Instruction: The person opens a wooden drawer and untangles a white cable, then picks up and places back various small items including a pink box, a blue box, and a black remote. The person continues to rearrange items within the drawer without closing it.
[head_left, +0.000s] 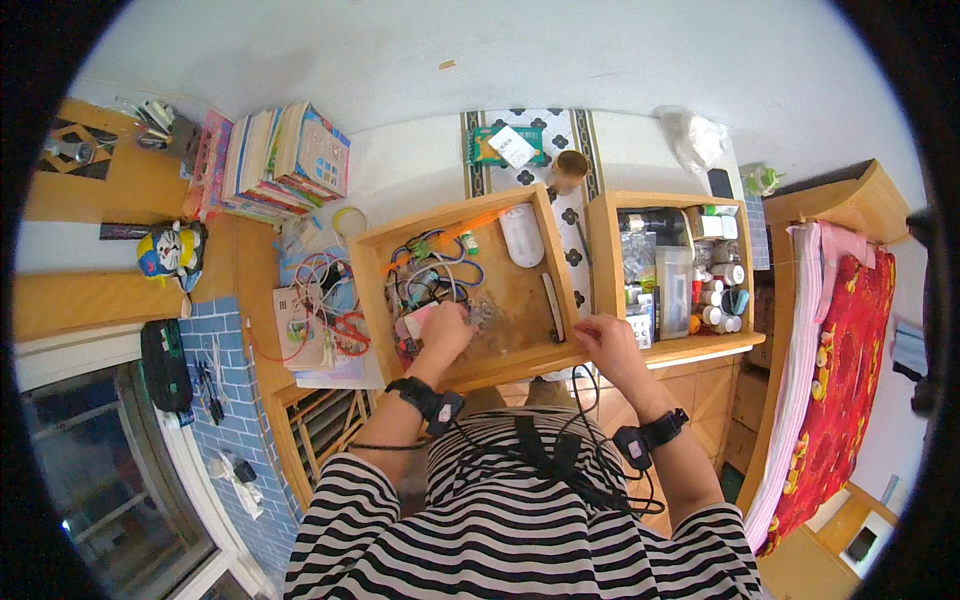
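A wooden drawer lies tilted on the surface in front of me. My left hand is inside it with curled fingers, beside small clear items and a pink piece; what its fingertips hold, if anything, is hidden. Tangled cables fill the drawer's left part. A white oval device lies at its upper right, and a dark, light-edged strip near the right wall. My right hand is just right of the drawer's lower right corner, fingers bent; whether it touches the wood cannot be told.
A second wooden drawer with bottles and boxes stands to the right. Left are loose cables on papers and a row of books. A brown cup and a green packet stand behind. Black cables hang near my wrists.
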